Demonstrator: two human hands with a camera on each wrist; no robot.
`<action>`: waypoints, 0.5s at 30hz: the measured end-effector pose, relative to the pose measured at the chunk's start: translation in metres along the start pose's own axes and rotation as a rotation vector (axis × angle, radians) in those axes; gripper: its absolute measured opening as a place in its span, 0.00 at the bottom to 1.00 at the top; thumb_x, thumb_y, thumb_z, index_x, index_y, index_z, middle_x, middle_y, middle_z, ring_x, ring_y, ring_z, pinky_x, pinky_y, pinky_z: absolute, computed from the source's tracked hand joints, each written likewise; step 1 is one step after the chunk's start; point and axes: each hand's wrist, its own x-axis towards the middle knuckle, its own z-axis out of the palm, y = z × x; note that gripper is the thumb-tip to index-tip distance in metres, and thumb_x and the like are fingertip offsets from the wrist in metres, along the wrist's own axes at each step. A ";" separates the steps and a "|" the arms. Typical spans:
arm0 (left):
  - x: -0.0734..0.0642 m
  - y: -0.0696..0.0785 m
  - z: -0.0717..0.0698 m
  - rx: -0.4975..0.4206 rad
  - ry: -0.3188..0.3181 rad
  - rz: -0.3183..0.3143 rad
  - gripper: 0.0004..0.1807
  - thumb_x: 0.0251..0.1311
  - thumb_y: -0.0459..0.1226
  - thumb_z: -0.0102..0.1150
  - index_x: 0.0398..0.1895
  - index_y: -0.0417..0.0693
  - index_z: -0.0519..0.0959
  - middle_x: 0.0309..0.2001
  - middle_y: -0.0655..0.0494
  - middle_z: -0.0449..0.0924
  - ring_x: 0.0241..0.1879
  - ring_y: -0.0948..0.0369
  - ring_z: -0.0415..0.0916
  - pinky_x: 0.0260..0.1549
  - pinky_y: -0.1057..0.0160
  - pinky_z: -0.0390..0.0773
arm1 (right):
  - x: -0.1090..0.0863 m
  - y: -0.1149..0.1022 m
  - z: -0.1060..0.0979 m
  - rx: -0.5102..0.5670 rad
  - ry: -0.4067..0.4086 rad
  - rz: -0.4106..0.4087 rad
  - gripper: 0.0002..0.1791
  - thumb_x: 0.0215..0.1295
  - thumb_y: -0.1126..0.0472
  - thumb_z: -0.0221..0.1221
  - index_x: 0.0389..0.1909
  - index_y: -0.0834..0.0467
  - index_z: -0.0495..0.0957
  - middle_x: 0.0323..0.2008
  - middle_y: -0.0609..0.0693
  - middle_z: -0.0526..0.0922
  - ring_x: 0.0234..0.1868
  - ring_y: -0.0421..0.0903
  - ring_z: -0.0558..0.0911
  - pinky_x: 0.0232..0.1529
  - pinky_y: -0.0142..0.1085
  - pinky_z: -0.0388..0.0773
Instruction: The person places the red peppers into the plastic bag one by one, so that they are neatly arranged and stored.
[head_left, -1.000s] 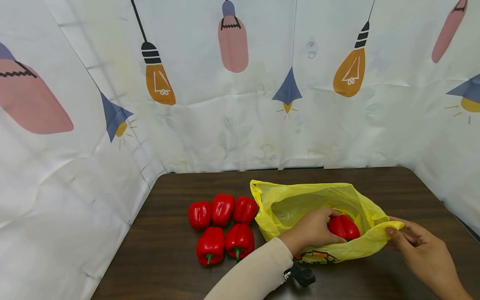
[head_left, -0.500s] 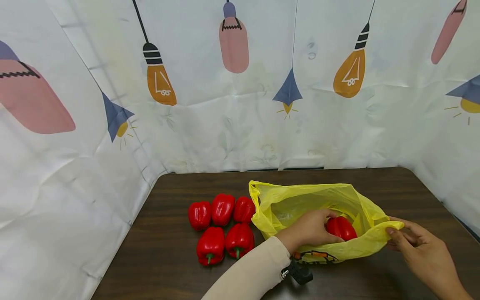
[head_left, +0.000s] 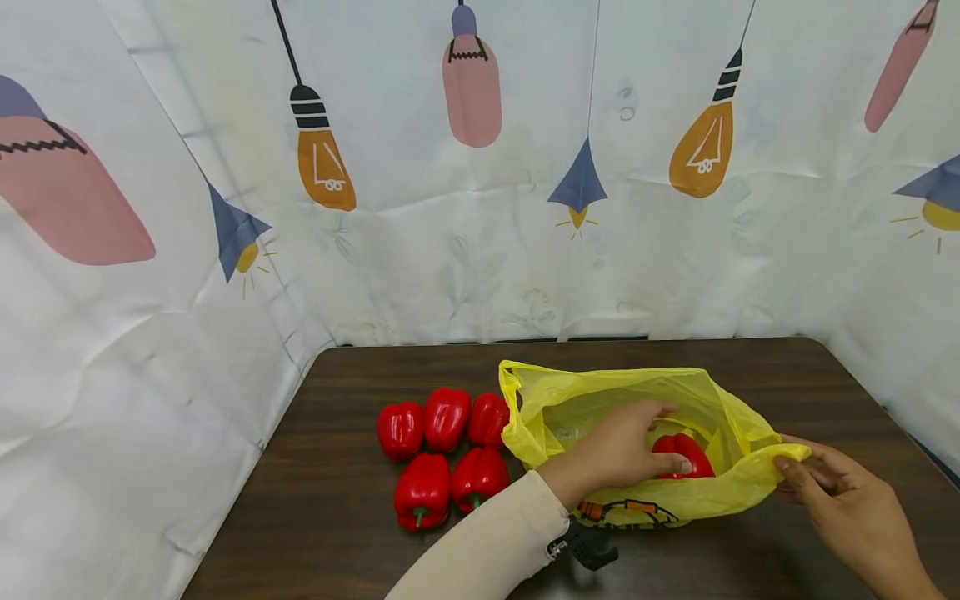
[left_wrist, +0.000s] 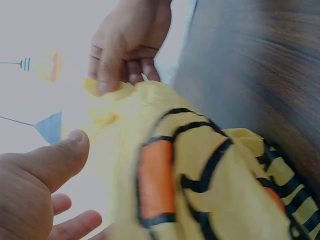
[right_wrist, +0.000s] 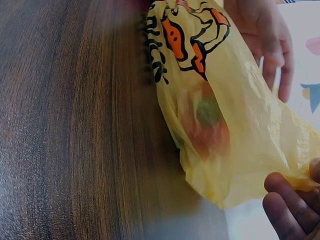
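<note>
We work over a dark wooden tabletop point(head_left: 337, 500) walled in by a white curtain with lamp prints point(head_left: 465, 208), and on it the yellow plastic bag point(head_left: 712, 496) lies on its side near the right half, mouth up and open toward us. Our right hand point(head_left: 840, 500) pinches the bag's near right rim between thumb and fingers, holding the mouth wide; our left hand point(head_left: 615, 454) is inside the mouth, its fingers fairly straight and spread over a red bell pepper point(head_left: 686, 457) that sits low in the bag, so we judge it a loose touch rather than a firm hold. Five more red bell peppers point(head_left: 442, 454) lie packed together just beside the bag's left side, toward the tabletop's left edge. The bag is thin and limp: if our right pinch slips, the rim can fold over the left hand and close the mouth. The pepper is smooth and rounded, so it may roll toward the opening if the bag tilts. Our left sleeve point(head_left: 487, 550) passes close to the nearest peppers of the cluster and could nudge them toward the left edge. A small black clip point(head_left: 588, 548) by the sleeve could snag the film.
</note>
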 end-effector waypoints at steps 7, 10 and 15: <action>-0.012 0.008 -0.022 -0.034 -0.006 0.068 0.38 0.62 0.51 0.71 0.74 0.61 0.68 0.67 0.69 0.72 0.63 0.67 0.73 0.52 0.72 0.76 | 0.000 0.001 0.000 0.013 -0.002 0.004 0.30 0.78 0.48 0.55 0.68 0.67 0.71 0.42 0.61 0.88 0.28 0.37 0.86 0.23 0.33 0.80; -0.018 0.009 -0.032 -0.062 -0.005 0.095 0.38 0.63 0.50 0.70 0.75 0.61 0.67 0.68 0.69 0.71 0.63 0.67 0.73 0.53 0.72 0.75 | 0.001 0.001 0.000 0.010 -0.005 0.012 0.30 0.78 0.47 0.55 0.68 0.67 0.71 0.41 0.59 0.89 0.28 0.37 0.86 0.23 0.33 0.80; -0.030 0.010 -0.048 -0.076 -0.006 0.118 0.38 0.64 0.50 0.70 0.76 0.62 0.66 0.69 0.69 0.69 0.63 0.67 0.73 0.55 0.73 0.75 | 0.001 0.000 0.000 0.012 -0.006 0.010 0.30 0.78 0.47 0.55 0.68 0.67 0.71 0.41 0.58 0.89 0.28 0.38 0.87 0.23 0.33 0.80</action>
